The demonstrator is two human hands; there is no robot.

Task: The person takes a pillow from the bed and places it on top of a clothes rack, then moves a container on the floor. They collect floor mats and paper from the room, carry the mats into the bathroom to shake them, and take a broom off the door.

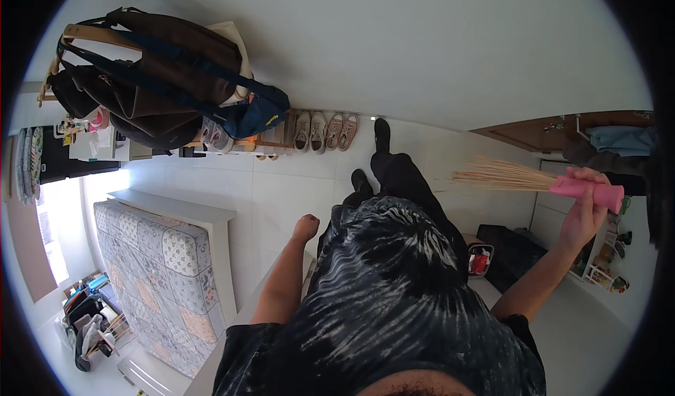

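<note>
My right hand [585, 217] is raised at the right, its fingers wrapped round the pink handle of a stick broom [506, 175]. The broom's thin, straw-coloured bristles point left and fan out slightly, clear of the floor. My left hand [306, 227] hangs beside my body with curled fingers, and nothing shows in it. Below it lies the pale tiled floor [288, 196]. I stand with both dark shoes [382, 136] on the tiles.
Two pairs of shoes [323, 132] stand along the wall beside a rack with hanging bags [176, 59]. A bed with a patchwork cover [155, 255] is at the left. A wooden door [534, 132] and a dark bag [503, 255] are at the right.
</note>
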